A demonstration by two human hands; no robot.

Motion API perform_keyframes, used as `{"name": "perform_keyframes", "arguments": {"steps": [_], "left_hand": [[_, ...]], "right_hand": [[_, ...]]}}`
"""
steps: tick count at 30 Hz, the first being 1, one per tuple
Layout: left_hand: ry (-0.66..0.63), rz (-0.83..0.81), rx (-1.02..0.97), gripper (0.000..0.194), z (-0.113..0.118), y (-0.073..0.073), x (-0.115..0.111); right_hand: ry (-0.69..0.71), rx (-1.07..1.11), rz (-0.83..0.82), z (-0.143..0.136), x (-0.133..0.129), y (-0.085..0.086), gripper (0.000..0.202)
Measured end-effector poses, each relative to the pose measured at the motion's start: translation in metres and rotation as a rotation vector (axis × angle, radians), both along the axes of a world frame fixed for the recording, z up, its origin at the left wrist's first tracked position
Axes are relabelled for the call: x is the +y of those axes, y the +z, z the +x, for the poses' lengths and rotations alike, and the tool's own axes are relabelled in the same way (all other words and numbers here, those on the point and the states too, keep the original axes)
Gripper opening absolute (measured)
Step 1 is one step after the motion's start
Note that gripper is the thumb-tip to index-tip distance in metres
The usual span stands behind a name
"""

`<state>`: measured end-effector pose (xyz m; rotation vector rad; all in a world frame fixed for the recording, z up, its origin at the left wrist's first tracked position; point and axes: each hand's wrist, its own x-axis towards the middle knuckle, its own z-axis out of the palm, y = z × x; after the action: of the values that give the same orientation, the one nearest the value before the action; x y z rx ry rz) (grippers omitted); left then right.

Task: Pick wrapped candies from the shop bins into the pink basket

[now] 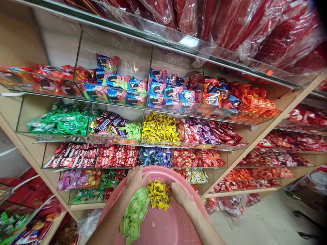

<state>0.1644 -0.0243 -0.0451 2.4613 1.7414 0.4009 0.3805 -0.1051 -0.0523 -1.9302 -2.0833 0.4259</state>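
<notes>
A round pink plastic basket (153,234) is below me, in front of the shelves. In it lie a pile of green-wrapped candies (135,212) on the left and a smaller pile of yellow-wrapped candies (158,194) towards the far side. My left hand (135,179) is on the basket's far left rim, fingers over the edge and thumb on the inner side. Inside the far right wall is my right hand (179,192), fingers curled inward beside the yellow candies. Whether anything is in those fingers is hidden.
Glass-fronted shelves hold yellow candies (160,128), green candies (131,130), Snickers bars (109,122) and blue-pink cookie packs (157,88). Red bags in clear plastic (230,23) hang over the top shelf. More candy shelves (276,156) stand at right, above a pale floor (245,226).
</notes>
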Motion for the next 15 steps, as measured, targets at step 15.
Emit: {"name": "perform_keyframes", "arguments": {"steps": [15], "left_hand": [[0.013,-0.040,0.003,0.044,0.0016,0.0047,-0.0033]], "right_hand": [[-0.081,-0.292,-0.002,-0.0014,-0.0015,-0.0004,0.016]]}}
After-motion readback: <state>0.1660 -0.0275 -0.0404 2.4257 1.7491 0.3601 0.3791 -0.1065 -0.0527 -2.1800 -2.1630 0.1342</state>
